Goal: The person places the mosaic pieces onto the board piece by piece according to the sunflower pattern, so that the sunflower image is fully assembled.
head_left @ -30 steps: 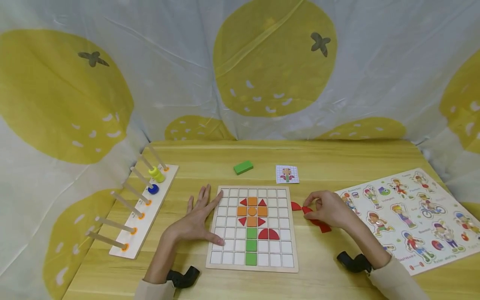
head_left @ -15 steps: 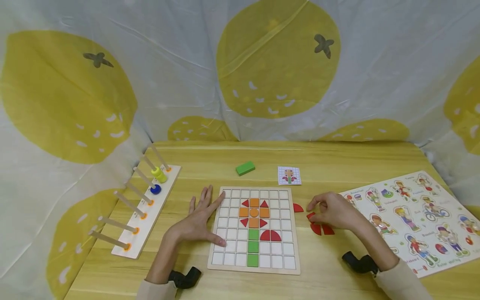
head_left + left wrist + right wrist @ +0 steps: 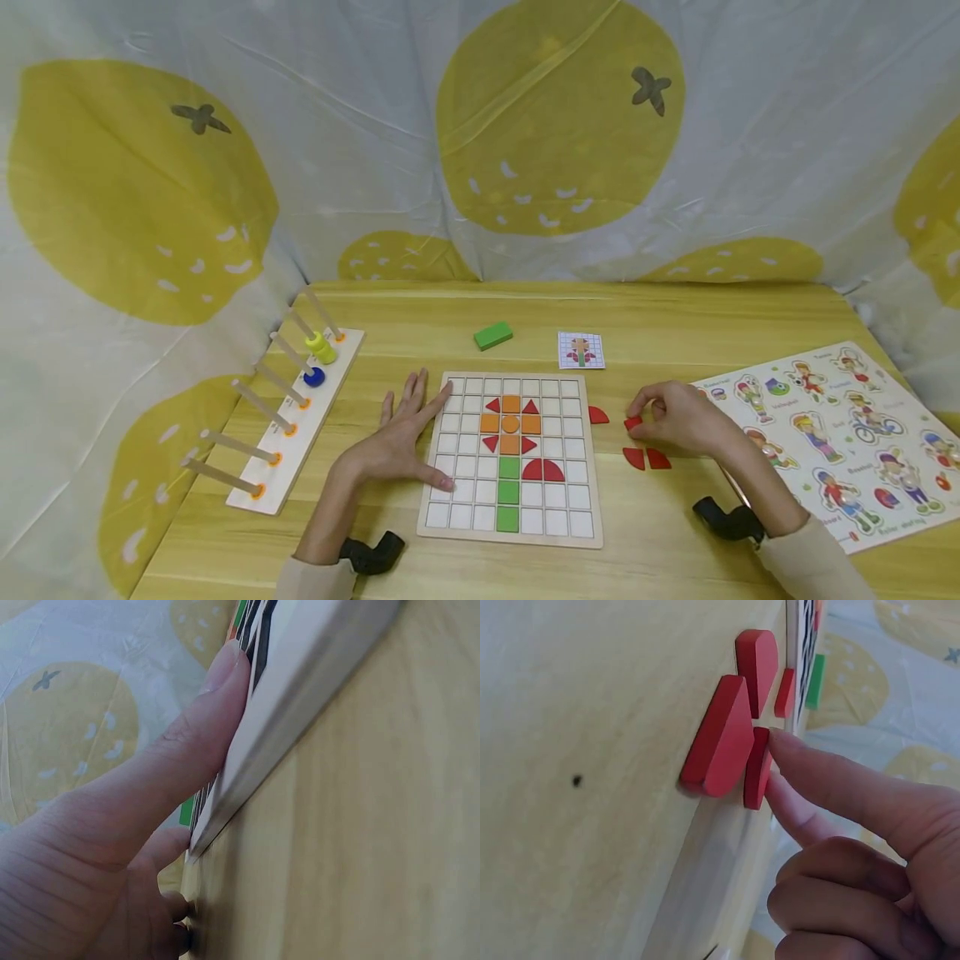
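Note:
My left hand (image 3: 393, 446) lies with spread fingers at the left side of a wooden grid board (image 3: 457, 533); its thumb presses on the board's frame (image 3: 300, 705). Set in the grid are orange squares (image 3: 511, 404), an orange disc (image 3: 511, 424), red triangles (image 3: 529, 407), green squares (image 3: 507, 493) and two red quarter circles (image 3: 542, 471). Right of the board, my right hand (image 3: 678, 417) pinches a red quarter-circle block (image 3: 756, 769) between thumb and index finger, low at the table. Two similar blocks (image 3: 647, 458) lie just nearer, and another red block (image 3: 598, 415) lies beside the board.
A green block (image 3: 492, 336) and a small pattern card (image 3: 581, 350) lie beyond the board. At left stands a peg rack (image 3: 273, 467) with yellow rings (image 3: 320, 347) and a blue ring (image 3: 314, 377). A sports picture puzzle (image 3: 832, 450) lies at right, partly under the right forearm.
The red blocks by my right hand have come apart: the pinched one now sits away from the two nearer ones. My left hand has stayed on the board. The head view shifted slightly.

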`<state>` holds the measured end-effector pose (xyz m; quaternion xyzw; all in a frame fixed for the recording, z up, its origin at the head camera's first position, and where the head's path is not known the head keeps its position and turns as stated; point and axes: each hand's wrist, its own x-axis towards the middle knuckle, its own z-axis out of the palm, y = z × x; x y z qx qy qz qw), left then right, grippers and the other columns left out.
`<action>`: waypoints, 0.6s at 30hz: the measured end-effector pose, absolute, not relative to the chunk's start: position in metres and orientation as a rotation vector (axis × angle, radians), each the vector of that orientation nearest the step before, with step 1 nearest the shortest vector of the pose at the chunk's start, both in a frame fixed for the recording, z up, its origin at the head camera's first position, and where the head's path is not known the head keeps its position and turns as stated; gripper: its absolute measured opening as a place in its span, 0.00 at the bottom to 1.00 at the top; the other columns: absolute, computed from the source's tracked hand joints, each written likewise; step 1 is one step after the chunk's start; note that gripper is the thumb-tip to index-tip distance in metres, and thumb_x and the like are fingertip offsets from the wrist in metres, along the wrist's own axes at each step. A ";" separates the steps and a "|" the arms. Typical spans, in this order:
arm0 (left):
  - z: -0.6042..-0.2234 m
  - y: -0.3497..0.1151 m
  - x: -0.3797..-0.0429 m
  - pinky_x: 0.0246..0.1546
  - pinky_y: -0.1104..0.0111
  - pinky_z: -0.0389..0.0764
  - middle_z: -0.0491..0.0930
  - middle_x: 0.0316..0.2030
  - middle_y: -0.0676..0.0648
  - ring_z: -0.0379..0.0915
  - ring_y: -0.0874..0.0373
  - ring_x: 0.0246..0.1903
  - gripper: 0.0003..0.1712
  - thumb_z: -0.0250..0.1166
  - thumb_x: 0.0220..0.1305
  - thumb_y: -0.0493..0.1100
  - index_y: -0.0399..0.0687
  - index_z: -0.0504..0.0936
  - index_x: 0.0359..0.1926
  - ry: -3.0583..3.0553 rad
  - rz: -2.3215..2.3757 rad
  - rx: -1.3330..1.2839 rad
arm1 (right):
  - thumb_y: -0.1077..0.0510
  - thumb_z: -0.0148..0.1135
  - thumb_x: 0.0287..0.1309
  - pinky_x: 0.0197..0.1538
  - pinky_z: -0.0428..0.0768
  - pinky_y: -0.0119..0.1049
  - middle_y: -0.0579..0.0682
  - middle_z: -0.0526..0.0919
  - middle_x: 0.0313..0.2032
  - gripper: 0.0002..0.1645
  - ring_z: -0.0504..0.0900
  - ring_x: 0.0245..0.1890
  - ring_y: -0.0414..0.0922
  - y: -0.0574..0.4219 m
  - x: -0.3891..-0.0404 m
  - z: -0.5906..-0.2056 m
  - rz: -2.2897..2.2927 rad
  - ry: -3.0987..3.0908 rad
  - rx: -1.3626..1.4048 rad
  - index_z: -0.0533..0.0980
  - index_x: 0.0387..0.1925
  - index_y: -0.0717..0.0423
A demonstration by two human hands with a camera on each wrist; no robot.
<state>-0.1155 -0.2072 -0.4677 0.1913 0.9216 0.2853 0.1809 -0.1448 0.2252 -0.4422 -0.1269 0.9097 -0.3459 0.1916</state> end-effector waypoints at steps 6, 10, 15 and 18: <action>-0.468 -0.208 -0.117 0.74 0.32 0.19 0.18 0.80 0.32 0.12 0.34 0.80 0.80 0.85 0.41 0.63 0.51 0.42 0.84 2.598 0.807 0.537 | 0.60 0.80 0.50 0.25 0.63 0.30 0.41 0.64 0.16 0.14 0.62 0.18 0.37 0.229 -0.146 -0.442 -0.957 2.555 -0.414 0.85 0.40 0.54; -0.467 -0.208 -0.117 0.74 0.32 0.19 0.17 0.80 0.32 0.11 0.35 0.80 0.80 0.85 0.41 0.64 0.51 0.42 0.84 2.596 0.806 0.539 | 0.61 0.79 0.50 0.25 0.63 0.30 0.41 0.64 0.16 0.13 0.61 0.18 0.36 0.229 -0.146 -0.442 -0.974 2.540 -0.443 0.85 0.39 0.56; -0.467 -0.209 -0.117 0.74 0.32 0.18 0.17 0.80 0.32 0.11 0.34 0.80 0.80 0.84 0.41 0.64 0.51 0.42 0.84 2.599 0.801 0.540 | 0.60 0.80 0.50 0.23 0.63 0.29 0.41 0.65 0.16 0.15 0.63 0.17 0.37 0.226 -0.146 -0.445 -1.021 2.515 -0.427 0.84 0.39 0.57; -0.466 -0.209 -0.116 0.74 0.32 0.19 0.17 0.80 0.32 0.11 0.34 0.80 0.80 0.85 0.41 0.64 0.51 0.42 0.84 2.599 0.800 0.539 | 0.60 0.81 0.49 0.22 0.63 0.29 0.41 0.63 0.15 0.16 0.62 0.16 0.36 0.224 -0.147 -0.447 -1.038 2.509 -0.428 0.84 0.40 0.56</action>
